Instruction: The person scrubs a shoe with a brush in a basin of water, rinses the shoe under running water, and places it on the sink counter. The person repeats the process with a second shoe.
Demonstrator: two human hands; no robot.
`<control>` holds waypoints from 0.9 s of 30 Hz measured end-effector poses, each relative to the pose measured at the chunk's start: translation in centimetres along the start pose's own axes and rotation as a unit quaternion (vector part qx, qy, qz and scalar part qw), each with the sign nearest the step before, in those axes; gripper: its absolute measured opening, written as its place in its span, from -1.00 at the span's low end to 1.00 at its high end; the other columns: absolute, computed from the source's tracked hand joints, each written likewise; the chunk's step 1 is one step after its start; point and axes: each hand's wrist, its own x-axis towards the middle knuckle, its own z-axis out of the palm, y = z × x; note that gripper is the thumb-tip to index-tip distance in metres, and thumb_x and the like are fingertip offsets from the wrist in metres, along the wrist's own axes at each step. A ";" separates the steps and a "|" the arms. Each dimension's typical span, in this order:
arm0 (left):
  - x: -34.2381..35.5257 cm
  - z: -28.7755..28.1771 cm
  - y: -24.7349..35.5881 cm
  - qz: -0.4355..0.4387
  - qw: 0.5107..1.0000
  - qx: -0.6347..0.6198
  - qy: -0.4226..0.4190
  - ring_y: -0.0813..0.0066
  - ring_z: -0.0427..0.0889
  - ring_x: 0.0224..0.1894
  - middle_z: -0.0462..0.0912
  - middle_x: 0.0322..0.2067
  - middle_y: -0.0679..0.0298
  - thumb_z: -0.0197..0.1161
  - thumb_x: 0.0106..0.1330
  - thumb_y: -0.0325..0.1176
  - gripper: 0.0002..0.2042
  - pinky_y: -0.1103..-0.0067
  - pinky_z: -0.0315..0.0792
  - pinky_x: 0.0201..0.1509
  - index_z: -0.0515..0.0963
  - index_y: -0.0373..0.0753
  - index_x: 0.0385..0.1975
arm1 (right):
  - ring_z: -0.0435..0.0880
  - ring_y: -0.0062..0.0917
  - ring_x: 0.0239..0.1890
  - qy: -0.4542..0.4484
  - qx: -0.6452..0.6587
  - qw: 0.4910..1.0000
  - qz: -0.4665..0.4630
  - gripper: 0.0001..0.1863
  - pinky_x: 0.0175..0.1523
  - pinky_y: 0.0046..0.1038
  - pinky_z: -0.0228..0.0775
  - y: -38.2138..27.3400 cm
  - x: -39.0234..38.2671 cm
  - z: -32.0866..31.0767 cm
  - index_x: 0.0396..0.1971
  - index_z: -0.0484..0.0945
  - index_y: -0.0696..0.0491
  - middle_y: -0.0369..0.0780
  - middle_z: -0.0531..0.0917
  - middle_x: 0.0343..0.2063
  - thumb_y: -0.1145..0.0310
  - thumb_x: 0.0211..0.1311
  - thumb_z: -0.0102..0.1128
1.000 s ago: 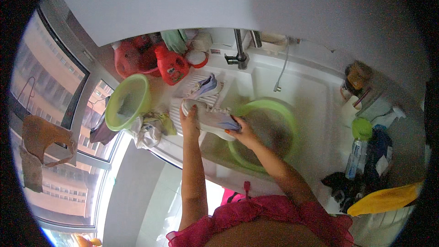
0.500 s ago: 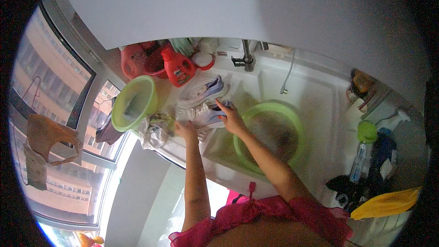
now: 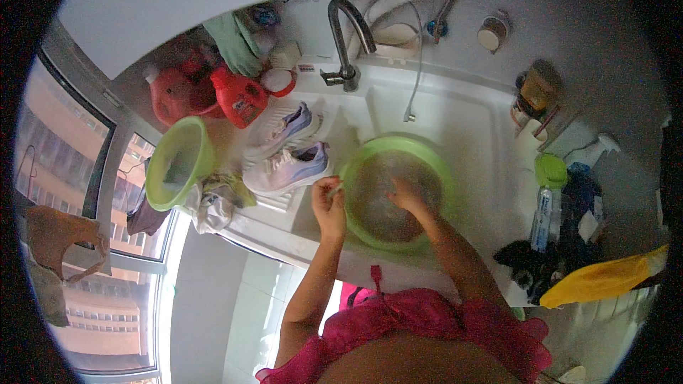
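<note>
One pink ruffled top (image 3: 427, 323) lies nearest, and past it the hands stand apart. The left hand (image 3: 329, 199) is bent inward at the left rim of the green basin (image 3: 398, 144); whether its fingers pinch that rim or something small, I cannot tell. The right hand (image 3: 405, 194) reaches over the basin's cloudy, grey-brown water, fingers pointing leftward and downward. Blur hides whether the tips are under the surface or close on anything.

For good handling here, the left hand would do best to brace the rim firmly — a full basin could rock or slide on a smooth sink (image 3: 480, 142). The right hand should feel about slowly and low, since the murk likely hides what lies at the bottom; quick strokes would probably slop water over.

Just beyond the left hand, the near shoe (image 3: 284, 171) rests sole down on a ridged board (image 3: 279, 203), with the far shoe (image 3: 274, 135) close behind it. Any drips from the left hand are best kept on the basin side — away from both. Farther off stand a red bottle (image 3: 240, 99) and a curved tap (image 3: 339, 35).
</note>
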 end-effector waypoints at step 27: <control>-1.6 -4.2 -11.8 -0.373 0.874 0.296 -0.094 0.36 0.43 -0.53 0.46 -0.50 0.17 0.22 0.00 -0.38 -0.74 0.46 0.32 -0.54 0.45 -0.32 -0.30 | 0.34 -0.12 0.00 0.100 -0.115 0.986 -0.063 -0.31 0.11 0.00 0.03 6.9 -4.3 8.3 0.17 0.03 0.04 0.05 0.32 -0.01 0.31 -0.01 0.04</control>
